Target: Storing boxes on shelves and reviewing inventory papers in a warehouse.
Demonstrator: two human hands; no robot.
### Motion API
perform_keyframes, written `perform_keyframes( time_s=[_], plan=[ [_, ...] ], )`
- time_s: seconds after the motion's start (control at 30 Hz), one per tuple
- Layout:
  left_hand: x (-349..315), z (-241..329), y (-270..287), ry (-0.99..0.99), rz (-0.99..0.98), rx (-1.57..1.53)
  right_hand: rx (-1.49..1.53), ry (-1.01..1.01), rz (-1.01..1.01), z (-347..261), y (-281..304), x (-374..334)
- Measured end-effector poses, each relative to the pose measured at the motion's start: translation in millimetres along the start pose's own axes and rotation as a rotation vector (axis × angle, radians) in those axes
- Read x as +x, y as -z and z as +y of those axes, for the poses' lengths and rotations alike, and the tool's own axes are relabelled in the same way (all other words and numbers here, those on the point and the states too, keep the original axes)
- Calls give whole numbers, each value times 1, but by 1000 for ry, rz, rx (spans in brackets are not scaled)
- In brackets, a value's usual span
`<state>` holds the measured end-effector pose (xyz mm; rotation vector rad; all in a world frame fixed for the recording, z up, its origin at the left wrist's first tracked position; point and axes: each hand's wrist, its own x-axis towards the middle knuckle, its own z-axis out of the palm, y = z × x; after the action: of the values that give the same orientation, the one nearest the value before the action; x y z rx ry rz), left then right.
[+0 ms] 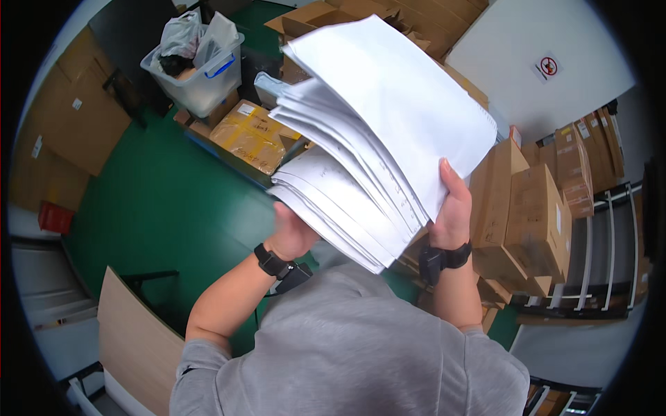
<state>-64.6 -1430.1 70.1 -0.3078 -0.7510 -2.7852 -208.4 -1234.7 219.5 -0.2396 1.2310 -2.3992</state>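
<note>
Nearest, the stack of paper is held up in front of the person's grey shirt, its sheets fanned apart at the left; the left hand grasps its lower left edge, and the right hand grips its right side, thumb on top. A pale wooden board stands near left. Green floor spreads beyond, with cardboard boxes piled at right. Farther off are a taped box, a clear bin holding bags, and a white wall at far right.
</note>
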Motion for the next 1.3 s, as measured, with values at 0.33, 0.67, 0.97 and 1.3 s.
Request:
perform_keyframes(
  time_s=[0.33, 0.67, 0.97, 1.3],
  plan=[
    [46, 56, -59, 9, 223, 414, -47, -75, 19, 40, 85, -24],
    [125, 1, -52, 49, 181, 536, 17, 71, 277, -17, 160, 19],
    [175, -36, -46, 192, 171, 460, 97, 73, 336, -36, 203, 25],
    [225, -35, -31, 349, 82, 470, 106, 168, 469, -25, 193, 20]
  ],
)
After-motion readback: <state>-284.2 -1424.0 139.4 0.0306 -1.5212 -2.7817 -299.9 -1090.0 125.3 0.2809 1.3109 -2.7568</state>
